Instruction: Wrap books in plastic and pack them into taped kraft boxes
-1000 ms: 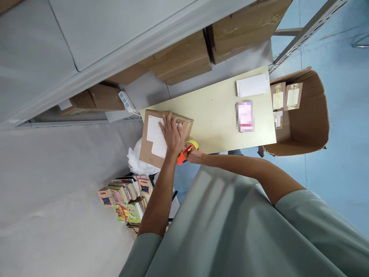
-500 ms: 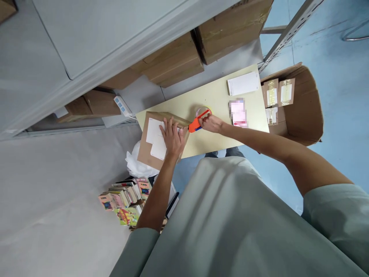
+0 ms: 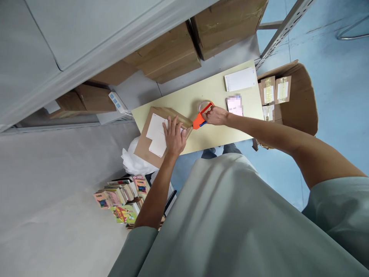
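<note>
A brown cardboard box (image 3: 147,144) with white labels lies at the left end of a pale yellow table (image 3: 213,134). My left hand (image 3: 175,135) lies flat on the box's top, fingers stretched out. My right hand (image 3: 216,115) is closed round an orange tape dispenser (image 3: 201,117) with a clear tape roll, held at the box's right edge, just above the table.
A white pad (image 3: 240,79) and a pink slip (image 3: 234,105) lie further right on the table. An open carton (image 3: 300,102) with small packets stands at its right end. Brown boxes (image 3: 167,57) fill the shelf behind. Stacked colourful books (image 3: 121,198) and a white bag (image 3: 134,161) sit below left.
My right hand carried the tape dispenser from the box's near edge up over the box's right side to its far right edge. My left hand stayed pressed on the box.
</note>
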Demonstrator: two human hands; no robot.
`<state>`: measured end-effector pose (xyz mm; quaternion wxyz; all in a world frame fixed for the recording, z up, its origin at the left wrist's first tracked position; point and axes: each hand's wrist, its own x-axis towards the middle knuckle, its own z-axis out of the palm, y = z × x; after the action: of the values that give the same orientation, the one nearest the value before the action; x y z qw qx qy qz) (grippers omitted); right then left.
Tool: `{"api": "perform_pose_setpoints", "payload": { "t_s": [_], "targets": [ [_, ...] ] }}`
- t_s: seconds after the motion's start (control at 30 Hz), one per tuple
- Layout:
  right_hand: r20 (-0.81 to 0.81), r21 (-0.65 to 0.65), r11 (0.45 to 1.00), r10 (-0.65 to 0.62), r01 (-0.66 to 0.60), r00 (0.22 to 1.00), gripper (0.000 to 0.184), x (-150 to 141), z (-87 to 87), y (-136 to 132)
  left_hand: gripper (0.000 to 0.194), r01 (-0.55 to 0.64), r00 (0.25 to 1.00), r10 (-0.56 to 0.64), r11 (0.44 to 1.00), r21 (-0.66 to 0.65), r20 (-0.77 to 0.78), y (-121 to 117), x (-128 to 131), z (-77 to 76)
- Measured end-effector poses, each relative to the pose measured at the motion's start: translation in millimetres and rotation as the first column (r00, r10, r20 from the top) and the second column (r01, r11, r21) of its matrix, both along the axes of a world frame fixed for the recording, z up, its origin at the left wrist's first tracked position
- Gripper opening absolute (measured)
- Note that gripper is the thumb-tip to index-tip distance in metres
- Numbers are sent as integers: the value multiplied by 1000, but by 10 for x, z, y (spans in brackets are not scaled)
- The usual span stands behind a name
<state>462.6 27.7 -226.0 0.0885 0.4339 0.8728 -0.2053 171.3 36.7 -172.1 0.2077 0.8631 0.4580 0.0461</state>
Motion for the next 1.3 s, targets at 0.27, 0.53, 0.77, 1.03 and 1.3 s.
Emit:
{"api": "perform_pose_setpoints", "payload": {
  "t_s": [0.27, 0.53, 0.77, 1.03, 1.3],
  "targets": [
    [147, 17, 985, 168, -172, 975, 42, -58, 123, -44, 55, 65, 996, -62, 997, -41, 68, -135, -41, 99],
    [94, -15, 990, 139, -139, 986, 35, -275, 105, -20, 68, -437, 891, 418, 896, 83, 175, 759, -114, -147],
    [-27, -7, 975, 223, -223, 975, 37, -716, 71, -240, 70, -290, 942, 284, 957, 10, 177, 488, 102, -210],
    [-153, -81, 988, 118, -131, 981, 39, -1416, 135, -681, 69, -142, 988, 143, 990, -20, 50, 184, 18, 64],
    [-170, -43, 994, 95, -103, 981, 42, -1389, 118, -714, 56, -141, 990, 141, 990, -3, 25, 111, 7, 26]
  ]
}}
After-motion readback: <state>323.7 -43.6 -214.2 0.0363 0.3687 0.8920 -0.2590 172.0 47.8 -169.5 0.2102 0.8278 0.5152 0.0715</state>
